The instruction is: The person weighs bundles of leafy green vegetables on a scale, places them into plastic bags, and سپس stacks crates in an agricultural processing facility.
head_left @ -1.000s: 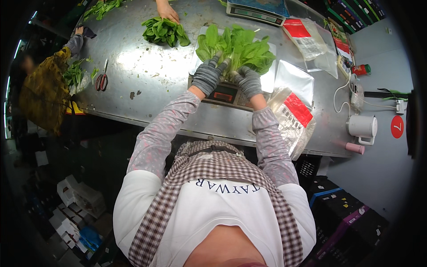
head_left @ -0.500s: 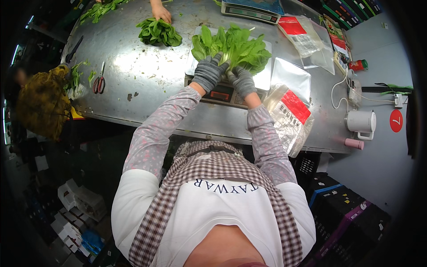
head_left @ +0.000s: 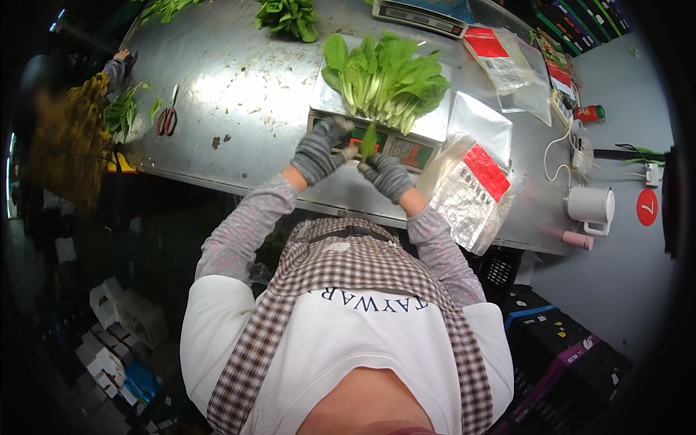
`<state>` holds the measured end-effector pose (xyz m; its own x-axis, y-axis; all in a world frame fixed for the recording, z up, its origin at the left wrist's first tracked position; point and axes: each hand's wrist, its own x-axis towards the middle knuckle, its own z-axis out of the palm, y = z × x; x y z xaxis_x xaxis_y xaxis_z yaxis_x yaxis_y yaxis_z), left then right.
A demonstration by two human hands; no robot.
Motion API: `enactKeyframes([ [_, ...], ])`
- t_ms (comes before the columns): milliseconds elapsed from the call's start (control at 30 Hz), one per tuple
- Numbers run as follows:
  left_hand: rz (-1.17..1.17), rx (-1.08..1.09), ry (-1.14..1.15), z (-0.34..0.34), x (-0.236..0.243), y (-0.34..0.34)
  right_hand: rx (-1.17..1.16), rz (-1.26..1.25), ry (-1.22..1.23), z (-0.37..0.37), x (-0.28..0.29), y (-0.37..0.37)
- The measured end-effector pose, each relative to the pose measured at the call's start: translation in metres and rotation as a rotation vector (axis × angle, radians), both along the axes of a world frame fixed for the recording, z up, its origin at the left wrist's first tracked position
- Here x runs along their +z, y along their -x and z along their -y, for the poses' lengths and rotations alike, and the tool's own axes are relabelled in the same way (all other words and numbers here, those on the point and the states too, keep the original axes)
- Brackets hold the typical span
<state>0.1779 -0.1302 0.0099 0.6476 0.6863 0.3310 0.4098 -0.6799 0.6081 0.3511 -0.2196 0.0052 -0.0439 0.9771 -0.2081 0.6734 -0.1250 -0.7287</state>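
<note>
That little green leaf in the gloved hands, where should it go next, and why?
Probably onto the pile of leafy greens on the scale's tray. Both the left hand and the right hand pinch the small leaf just in front of the scale, apart from the bunch, so a short reach forward would put it with the rest. It could instead be a scrap to drop aside.

Red-handled scissors (head_left: 167, 119) on steel bench (head_left: 239, 80); white mug (head_left: 591, 206) at right end; red-labelled plastic bags (head_left: 471, 192) near front edge.
</note>
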Motion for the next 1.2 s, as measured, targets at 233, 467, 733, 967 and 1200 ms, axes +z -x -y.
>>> enactKeyframes([
  [233,0.22,0.162,0.694,0.06,-0.032,0.064,0.337,0.076,0.073,0.014,-0.013,0.063],
  [467,-0.825,0.196,0.672,0.072,-0.06,0.212,0.452,0.146,0.086,0.028,-0.017,0.056],
  [733,-0.877,0.451,0.652,0.077,-0.061,0.243,0.375,0.132,0.123,0.04,-0.014,0.033],
  [967,-0.229,0.427,0.66,0.044,-0.069,0.181,0.292,0.117,0.081,0.045,-0.023,0.019],
  [1200,-0.044,0.449,0.399,-0.052,-0.021,0.096,0.219,0.099,0.108,0.037,-0.031,0.021],
])
